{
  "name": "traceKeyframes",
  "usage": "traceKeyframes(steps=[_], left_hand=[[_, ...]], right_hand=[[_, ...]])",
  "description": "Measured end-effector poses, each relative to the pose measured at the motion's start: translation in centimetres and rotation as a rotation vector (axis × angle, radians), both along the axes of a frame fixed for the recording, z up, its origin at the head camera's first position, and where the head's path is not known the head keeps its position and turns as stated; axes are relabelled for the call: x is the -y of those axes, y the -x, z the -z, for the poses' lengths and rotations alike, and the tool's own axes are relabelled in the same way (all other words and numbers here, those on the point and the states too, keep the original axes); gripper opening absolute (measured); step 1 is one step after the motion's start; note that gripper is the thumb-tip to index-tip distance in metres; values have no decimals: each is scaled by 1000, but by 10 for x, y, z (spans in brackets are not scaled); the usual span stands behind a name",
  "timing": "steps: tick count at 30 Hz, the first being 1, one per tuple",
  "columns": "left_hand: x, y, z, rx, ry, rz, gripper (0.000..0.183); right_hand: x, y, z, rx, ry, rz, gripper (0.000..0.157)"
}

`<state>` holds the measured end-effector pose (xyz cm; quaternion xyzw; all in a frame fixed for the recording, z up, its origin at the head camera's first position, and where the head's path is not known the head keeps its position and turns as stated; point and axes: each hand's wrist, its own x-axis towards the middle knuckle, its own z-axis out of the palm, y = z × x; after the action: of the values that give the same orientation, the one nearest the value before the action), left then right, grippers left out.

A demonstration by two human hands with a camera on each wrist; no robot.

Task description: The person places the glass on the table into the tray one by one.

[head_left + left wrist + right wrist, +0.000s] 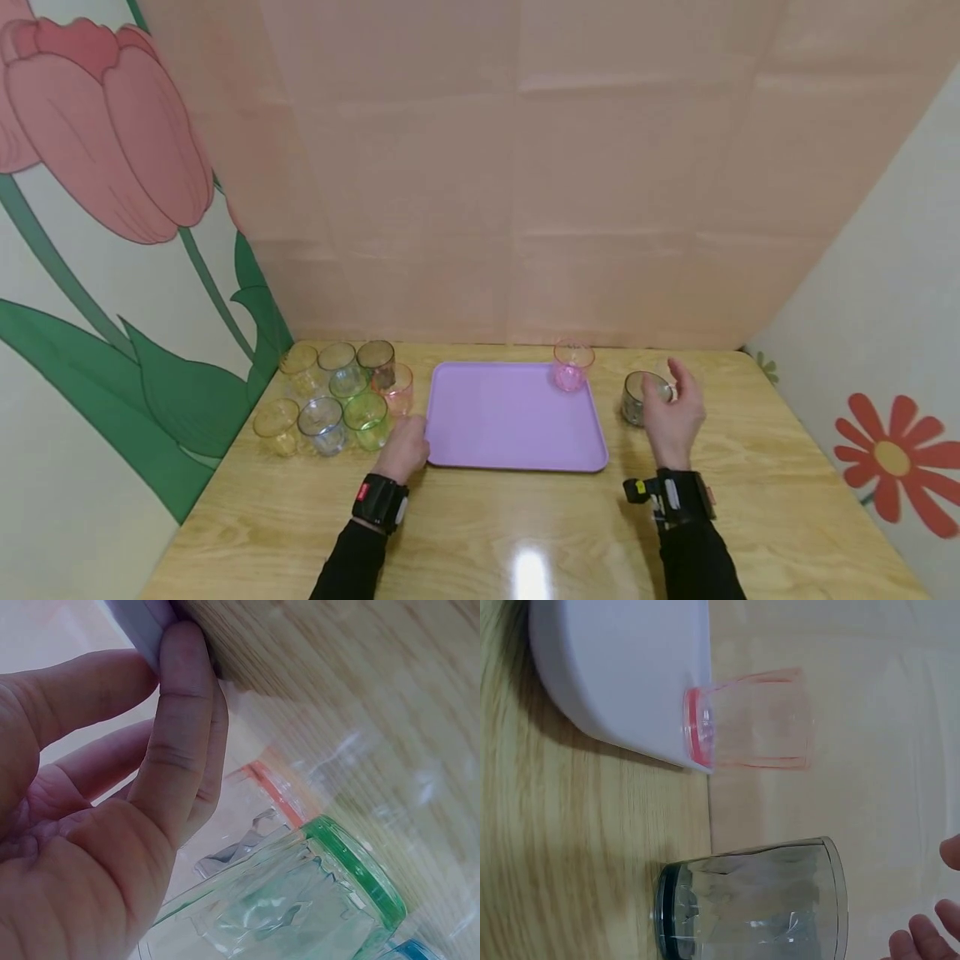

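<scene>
My left hand (405, 450) pinches the near left corner of a light purple tray (510, 421), thumb and fingertips meeting at its edge in the left wrist view. On the tray's far right corner stands a pink clear glass (572, 371). To the right of the tray, a grey clear glass (633, 407) is upright on the table. My right hand (677, 421) is raised just beside that grey glass, thumb and fingers spread. In the right wrist view, its fingertips (922, 937) show apart from the glass rim and hold nothing.
Left of the tray, several coloured glasses stand close together, among them a green glass (367, 421), a blue glass (322, 425) and a yellow glass (277, 427). The wooden table (480, 533) ends at a draped pinkish backdrop (510, 208), with painted walls on both sides.
</scene>
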<state>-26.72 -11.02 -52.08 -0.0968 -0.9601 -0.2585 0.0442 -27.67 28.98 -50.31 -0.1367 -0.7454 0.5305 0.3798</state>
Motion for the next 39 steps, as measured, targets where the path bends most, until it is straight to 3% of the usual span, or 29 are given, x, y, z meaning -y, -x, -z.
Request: traceKeyframes(steps=[5, 12, 21, 33, 39], left_hand=[[0, 0, -1, -11, -16, -11, 13], [-1, 0, -2, -3, 1, 0, 14], [0, 0, -1, -15, -1, -3, 12], [0, -1, -2, 21, -10, -24, 13], [0, -1, -2, 7, -15, -17, 13]], right_hand=[[-5, 1, 3, 15, -87, -23, 51], [-15, -2, 14, 123, -193, -36, 56], [-18, -2, 16, 169, -261, -113, 60], [-18, -1, 19, 177, -376, -131, 53], [-20, -1, 20, 238, -410, -170, 59]])
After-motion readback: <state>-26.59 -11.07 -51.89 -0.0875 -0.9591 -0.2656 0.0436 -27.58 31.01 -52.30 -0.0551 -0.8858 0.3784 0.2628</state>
